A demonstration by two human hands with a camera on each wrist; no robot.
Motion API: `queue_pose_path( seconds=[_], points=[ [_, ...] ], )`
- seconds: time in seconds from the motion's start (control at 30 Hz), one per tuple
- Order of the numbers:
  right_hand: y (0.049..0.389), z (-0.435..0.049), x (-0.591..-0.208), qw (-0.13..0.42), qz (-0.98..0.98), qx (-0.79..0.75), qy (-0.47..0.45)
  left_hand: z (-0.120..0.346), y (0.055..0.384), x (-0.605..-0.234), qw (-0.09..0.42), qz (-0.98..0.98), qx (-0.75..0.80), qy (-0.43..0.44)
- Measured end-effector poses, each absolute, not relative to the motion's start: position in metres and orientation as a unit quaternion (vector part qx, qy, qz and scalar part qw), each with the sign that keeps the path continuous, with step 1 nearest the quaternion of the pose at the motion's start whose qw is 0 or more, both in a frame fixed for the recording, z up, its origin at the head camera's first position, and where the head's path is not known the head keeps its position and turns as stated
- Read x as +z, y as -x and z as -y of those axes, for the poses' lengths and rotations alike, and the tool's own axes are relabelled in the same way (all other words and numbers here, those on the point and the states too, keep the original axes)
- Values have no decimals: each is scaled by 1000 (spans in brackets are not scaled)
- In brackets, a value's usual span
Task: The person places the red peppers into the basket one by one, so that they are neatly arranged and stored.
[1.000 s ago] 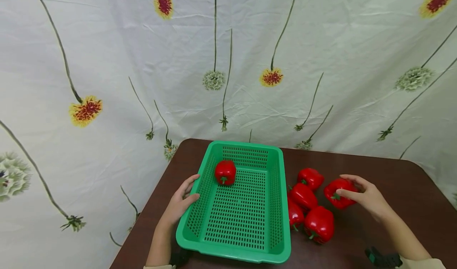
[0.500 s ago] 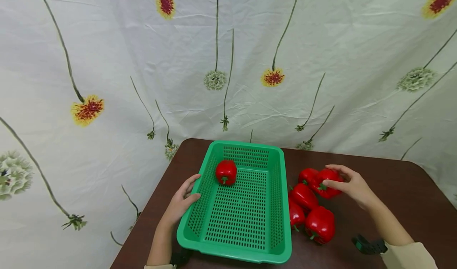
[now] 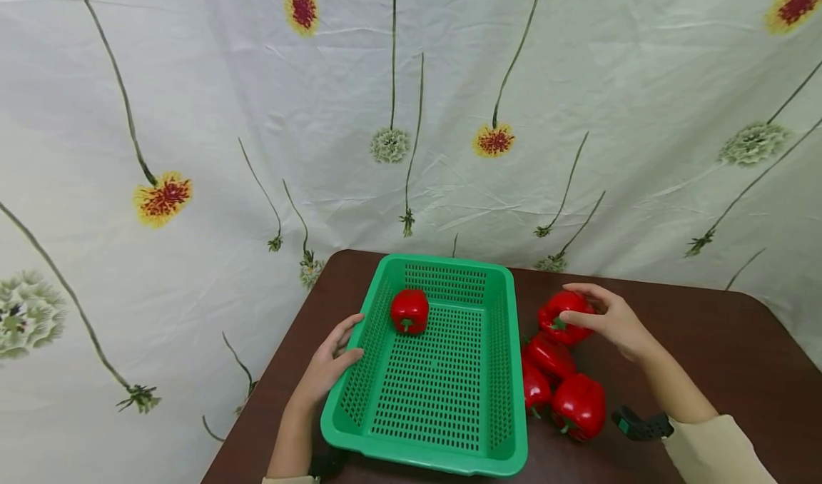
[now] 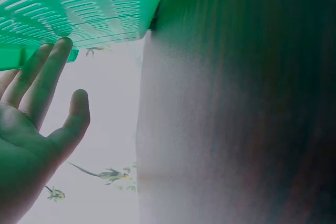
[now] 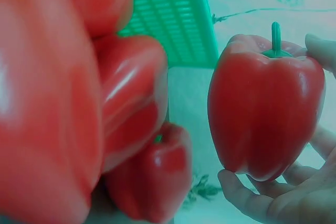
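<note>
My right hand [image 3: 613, 320] grips a red bell pepper [image 5: 265, 111] between thumb and fingers, its green stem showing in the right wrist view. In the head view this pepper is above the far end of a group of red bell peppers and mostly hides one behind it. My left hand [image 3: 326, 363] rests against the left side of a green plastic basket [image 3: 366, 450]. Its fingertips touch the perforated wall in the left wrist view, the thumb standing apart. Inside the basket, near the far left corner, lies one red bell pepper [image 3: 409, 311].
Beside the basket's right wall lie several red bell peppers, among them one at the front [image 3: 579, 405] and one in the middle [image 3: 551, 355]. The dark brown table [image 3: 713, 348] ends at a white flowered cloth [image 3: 437, 177] hanging behind it.
My right hand has carried the held bell pepper leftward and slightly away from me, over the far end of the group. The left hand and the basket have stayed put.
</note>
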State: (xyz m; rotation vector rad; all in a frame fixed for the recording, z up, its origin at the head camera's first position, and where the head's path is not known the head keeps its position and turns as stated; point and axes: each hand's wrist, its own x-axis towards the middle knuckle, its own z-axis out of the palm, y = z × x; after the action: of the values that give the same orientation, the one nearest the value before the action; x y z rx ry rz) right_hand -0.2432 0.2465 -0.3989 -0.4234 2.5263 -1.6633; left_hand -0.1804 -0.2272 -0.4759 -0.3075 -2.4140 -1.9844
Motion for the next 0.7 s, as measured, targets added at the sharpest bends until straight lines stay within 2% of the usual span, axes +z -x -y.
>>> queue_pose_path(
  seconds=[0.7],
  points=[
    [265,-188,-385,87,-803,-561,180,228,180,-478,7,769,-630,104]
  ],
)
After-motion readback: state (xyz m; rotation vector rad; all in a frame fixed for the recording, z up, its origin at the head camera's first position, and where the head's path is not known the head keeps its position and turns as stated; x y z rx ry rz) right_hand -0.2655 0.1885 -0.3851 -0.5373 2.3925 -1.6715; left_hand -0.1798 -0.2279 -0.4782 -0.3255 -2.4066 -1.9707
